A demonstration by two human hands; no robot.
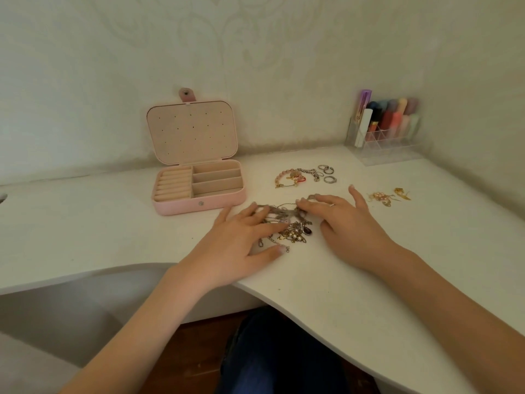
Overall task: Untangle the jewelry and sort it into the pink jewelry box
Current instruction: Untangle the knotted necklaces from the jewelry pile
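I see my two hands lying on the white table (326, 282), on a messy pile of chains (289, 223). I will use that pile as my marker.

My left hand (241, 240) lies flat on the near left part of the pile, fingers spread wide and straight, not holding anything. My right hand (345, 218) lies on the right side of the pile. Its fingers reach over the far edge and touch a grey chain, a little bent; I cannot tell if they pinch it.

The pile is gold and silver bits all mixed up, with a dark purple stone (308, 230) in it.

To the right of the pile, a bit apart, lie some gold earrings (389, 196). Behind the pile lie a pink bead bracelet (288, 177) and some silver rings (326, 173).

Behind and left of the pile stands the pink jewelry box (199, 177), lid up. Its slots look bare inside.

Far behind and right of the pile, by the wall, a clear holder (383, 132) has colored tubes in it.
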